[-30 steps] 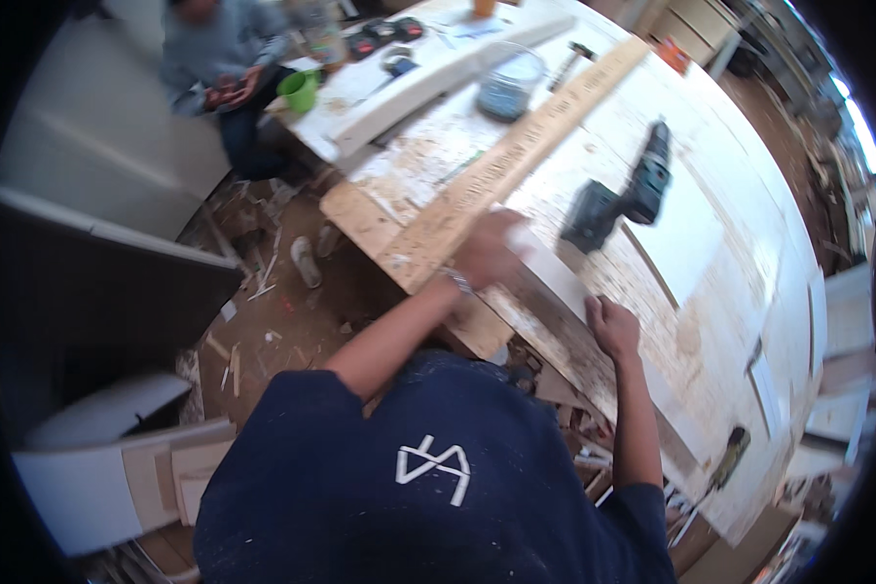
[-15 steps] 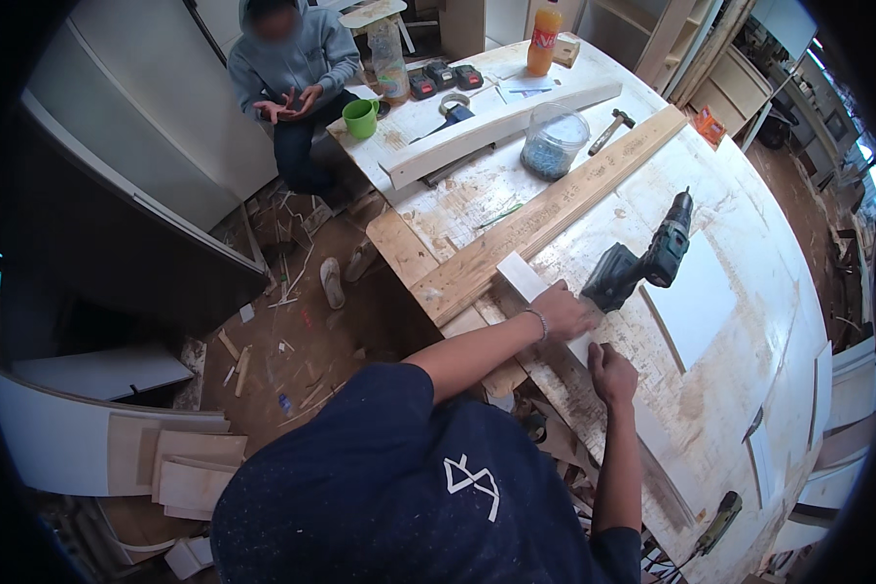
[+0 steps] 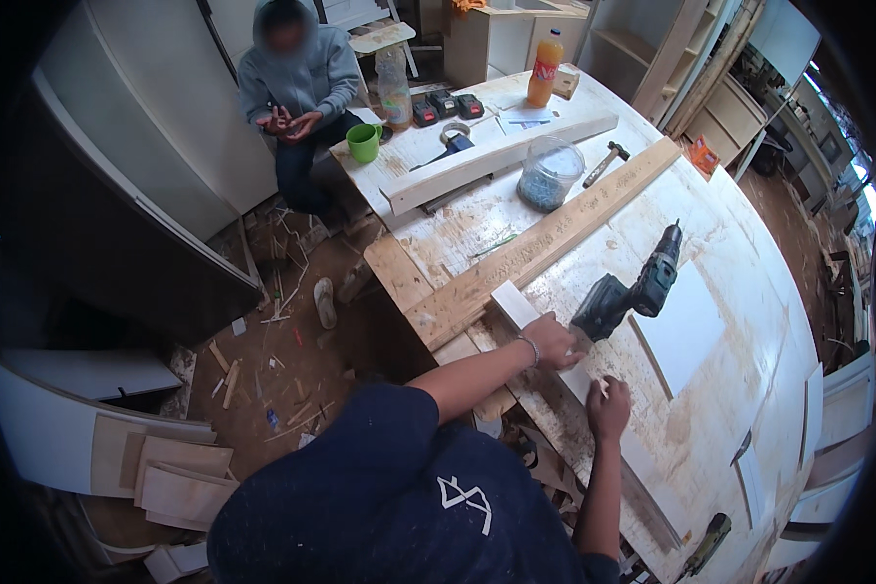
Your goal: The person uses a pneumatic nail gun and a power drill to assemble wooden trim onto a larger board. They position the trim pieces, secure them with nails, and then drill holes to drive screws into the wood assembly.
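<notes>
A long wooden board [image 3: 650, 484] with a pale face lies along the table's near edge. My left hand [image 3: 553, 343] is closed over it toward its far-left end, a bracelet on the wrist; the fingertips are partly blurred. My right hand [image 3: 608, 407] is above the board, a little nearer me, with its fingers curled in. Whatever they may pinch is too small to make out. Just beyond my left hand, a dark cordless drill [image 3: 656, 279] stands on its battery, bit pointing up and away from me.
Across the white table [image 3: 749, 321] lie a wooden beam [image 3: 555, 231], a white beam [image 3: 501, 161], a hammer [image 3: 607, 164], a tub of screws or nails [image 3: 549, 180], a green mug [image 3: 363, 143] and a white panel [image 3: 686, 331]. Someone in a grey hoodie [image 3: 307, 78] sits at the far left.
My right hand has lifted slightly off the board and its fingers have shifted. My left hand stays at the same part of the board. The whole view has tilted a little.
</notes>
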`<act>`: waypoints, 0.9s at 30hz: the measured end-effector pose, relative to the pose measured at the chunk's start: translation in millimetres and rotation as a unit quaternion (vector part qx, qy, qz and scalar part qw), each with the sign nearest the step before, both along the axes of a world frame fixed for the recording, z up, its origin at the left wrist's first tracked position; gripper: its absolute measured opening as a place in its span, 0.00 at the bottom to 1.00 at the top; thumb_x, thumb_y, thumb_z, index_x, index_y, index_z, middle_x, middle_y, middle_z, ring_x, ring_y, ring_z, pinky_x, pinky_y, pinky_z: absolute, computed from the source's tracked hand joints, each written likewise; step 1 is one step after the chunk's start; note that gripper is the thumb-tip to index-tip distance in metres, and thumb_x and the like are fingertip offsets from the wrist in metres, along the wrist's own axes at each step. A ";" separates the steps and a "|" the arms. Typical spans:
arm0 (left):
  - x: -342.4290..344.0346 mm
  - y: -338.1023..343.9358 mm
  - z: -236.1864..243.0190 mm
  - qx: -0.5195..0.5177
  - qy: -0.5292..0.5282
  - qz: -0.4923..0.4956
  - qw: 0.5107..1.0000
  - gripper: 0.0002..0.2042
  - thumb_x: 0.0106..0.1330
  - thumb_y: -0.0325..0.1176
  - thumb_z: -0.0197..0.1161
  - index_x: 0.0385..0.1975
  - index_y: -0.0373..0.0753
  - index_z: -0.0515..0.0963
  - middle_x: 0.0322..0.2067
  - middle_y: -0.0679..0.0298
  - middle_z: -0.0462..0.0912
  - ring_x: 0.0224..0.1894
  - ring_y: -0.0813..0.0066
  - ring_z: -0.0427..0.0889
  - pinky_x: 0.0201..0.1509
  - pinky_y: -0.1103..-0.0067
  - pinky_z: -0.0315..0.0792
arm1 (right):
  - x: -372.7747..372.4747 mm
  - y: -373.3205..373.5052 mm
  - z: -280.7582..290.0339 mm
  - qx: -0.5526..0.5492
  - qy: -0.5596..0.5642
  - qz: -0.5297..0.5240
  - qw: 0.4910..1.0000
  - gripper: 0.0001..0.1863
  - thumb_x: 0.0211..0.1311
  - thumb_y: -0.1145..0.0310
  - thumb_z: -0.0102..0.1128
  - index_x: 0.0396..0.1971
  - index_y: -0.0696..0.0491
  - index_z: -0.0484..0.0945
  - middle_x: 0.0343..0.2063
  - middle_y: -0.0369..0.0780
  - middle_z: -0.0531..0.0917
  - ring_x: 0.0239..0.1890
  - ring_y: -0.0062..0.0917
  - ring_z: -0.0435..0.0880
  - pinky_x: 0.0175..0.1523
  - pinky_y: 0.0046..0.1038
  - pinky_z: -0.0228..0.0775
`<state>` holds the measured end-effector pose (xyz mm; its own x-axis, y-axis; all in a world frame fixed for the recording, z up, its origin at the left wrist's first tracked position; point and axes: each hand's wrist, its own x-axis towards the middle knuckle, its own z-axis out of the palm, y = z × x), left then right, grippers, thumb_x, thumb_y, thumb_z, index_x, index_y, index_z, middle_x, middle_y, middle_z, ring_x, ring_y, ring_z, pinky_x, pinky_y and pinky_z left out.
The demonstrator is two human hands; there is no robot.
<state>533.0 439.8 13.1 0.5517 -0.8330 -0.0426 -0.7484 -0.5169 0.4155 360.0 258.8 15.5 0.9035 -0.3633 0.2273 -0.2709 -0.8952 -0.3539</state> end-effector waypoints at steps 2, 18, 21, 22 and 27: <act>-0.9 -0.7 1.2 0.009 -0.002 0.004 1.000 0.28 0.72 0.60 0.49 0.31 0.41 0.86 0.27 0.54 0.87 0.35 0.54 0.85 0.57 0.65 0.70 | -33.1 -25.9 -14.8 0.021 -0.094 -0.045 0.994 0.14 0.68 0.66 0.63 0.48 0.59 0.82 0.44 0.49 0.84 0.47 0.41 0.84 0.52 0.41 0.76; -1.3 2.5 25.3 0.032 0.008 0.003 0.999 0.30 0.73 0.60 0.46 0.37 0.38 0.86 0.32 0.50 0.88 0.38 0.48 0.85 0.56 0.60 0.74 | -215.4 -116.3 -2.9 -0.065 0.095 -0.137 0.984 0.38 0.45 0.68 0.67 0.63 0.54 0.73 0.60 0.51 0.75 0.67 0.46 0.70 0.71 0.49 0.57; 2.3 6.7 19.9 0.038 0.007 0.005 0.999 0.30 0.74 0.60 0.45 0.38 0.38 0.86 0.33 0.50 0.88 0.40 0.49 0.84 0.58 0.62 0.72 | -201.5 -118.9 11.8 -0.012 0.169 -0.132 0.977 0.40 0.42 0.67 0.70 0.62 0.55 0.72 0.53 0.50 0.77 0.61 0.47 0.73 0.68 0.48 0.59; 4.3 7.4 23.3 0.035 0.016 0.001 0.999 0.30 0.74 0.60 0.45 0.38 0.38 0.86 0.33 0.50 0.88 0.41 0.49 0.84 0.59 0.62 0.72 | -202.1 -123.9 11.9 -0.027 0.172 -0.112 0.978 0.40 0.42 0.67 0.71 0.61 0.57 0.72 0.50 0.49 0.78 0.58 0.48 0.75 0.67 0.48 0.60; 19.0 14.0 19.6 0.040 0.019 -0.015 0.999 0.29 0.75 0.58 0.45 0.35 0.38 0.86 0.32 0.53 0.88 0.41 0.52 0.83 0.62 0.65 0.69 | -189.9 -124.8 7.4 0.023 0.197 -0.054 0.979 0.36 0.42 0.67 0.75 0.56 0.59 0.73 0.46 0.50 0.79 0.56 0.47 0.77 0.66 0.47 0.62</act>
